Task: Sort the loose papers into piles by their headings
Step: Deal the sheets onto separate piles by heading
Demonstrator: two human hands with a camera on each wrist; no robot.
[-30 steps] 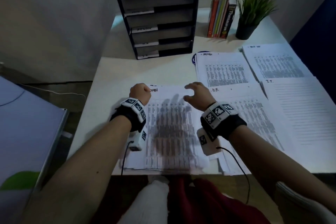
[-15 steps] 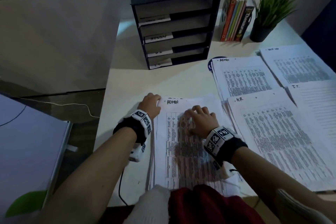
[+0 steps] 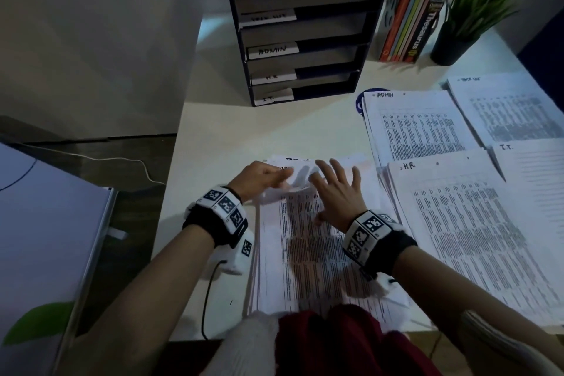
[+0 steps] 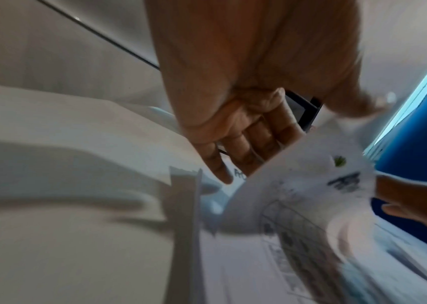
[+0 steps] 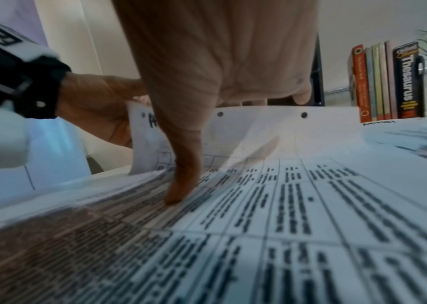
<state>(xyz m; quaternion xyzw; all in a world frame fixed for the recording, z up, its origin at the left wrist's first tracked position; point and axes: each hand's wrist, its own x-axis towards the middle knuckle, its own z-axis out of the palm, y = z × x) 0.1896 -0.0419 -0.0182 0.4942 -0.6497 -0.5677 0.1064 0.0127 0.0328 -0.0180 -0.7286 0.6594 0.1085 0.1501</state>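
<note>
A stack of loose printed sheets [image 3: 305, 259] lies at the desk's near edge. My left hand [image 3: 259, 178] pinches the top-left corner of the top sheet [image 3: 300, 175] and curls its upper edge up off the stack. In the right wrist view that lifted edge [image 5: 272, 131] shows punch holes. My right hand [image 3: 335, 189] has its fingers spread straight at the raised edge, with the thumb [image 5: 184, 164] pressing the sheet down. To the right lie sorted piles headed ADMIN [image 3: 412, 128], H.R. [image 3: 464, 223] and I.T. [image 3: 534, 192], plus a fourth pile [image 3: 512, 113] whose heading is unreadable.
A black letter rack [image 3: 305, 40] with labelled shelves stands at the back of the white desk [image 3: 232, 131]. Books [image 3: 409, 24] and a potted plant [image 3: 470, 15] stand to its right. The desk's left edge runs close beside my left wrist.
My left hand has lifted the top sheet's upper-left corner, baring another heading below. My right hand went from flat on the page to fingers spread at the raised edge.
</note>
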